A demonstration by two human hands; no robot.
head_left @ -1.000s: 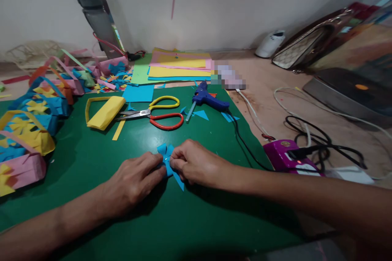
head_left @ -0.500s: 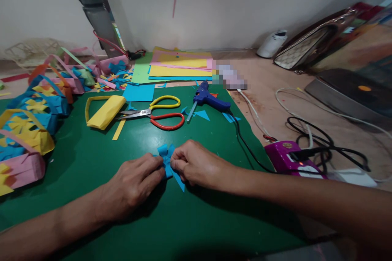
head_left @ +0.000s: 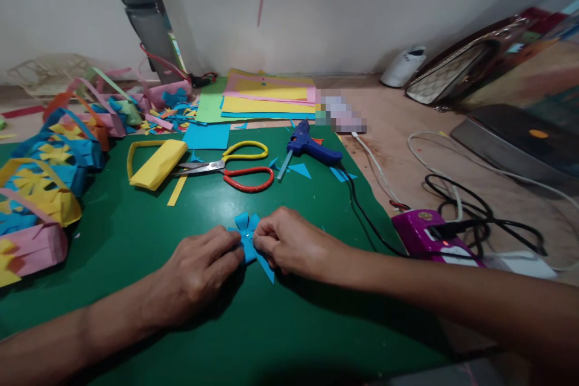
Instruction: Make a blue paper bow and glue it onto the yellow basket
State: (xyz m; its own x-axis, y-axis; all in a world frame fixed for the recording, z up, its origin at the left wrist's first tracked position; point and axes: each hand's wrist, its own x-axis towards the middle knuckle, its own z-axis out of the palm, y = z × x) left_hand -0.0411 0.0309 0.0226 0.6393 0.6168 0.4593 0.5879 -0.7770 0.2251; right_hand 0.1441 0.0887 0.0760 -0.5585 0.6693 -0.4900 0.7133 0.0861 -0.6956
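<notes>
A blue paper flower (head_left: 247,234) with folded petals lies on the green mat (head_left: 149,265), between my two hands. My left hand (head_left: 199,265) is closed on its left side, fingers pressed together. From the right, my right hand (head_left: 289,244) pinches the flower's other edge. One pointed blue strip sticks out below the right fingers. A small shiny spot shows at the flower's middle. Beyond the hands lie scissors (head_left: 248,178) with one yellow and one red handle, a small yellow paper basket (head_left: 159,164) and a blue glue gun (head_left: 312,145).
Several coloured paper baskets (head_left: 40,244) line the left side. Stacked paper sheets (head_left: 266,105) and blue scraps (head_left: 300,170) lie at the back. To the right are a purple power box (head_left: 411,226) and tangled cables (head_left: 470,193). A dark bottle (head_left: 151,36) stands by the wall.
The view has shifted very slightly. Both hands keep their hold on the blue paper flower, and nothing else has visibly moved.
</notes>
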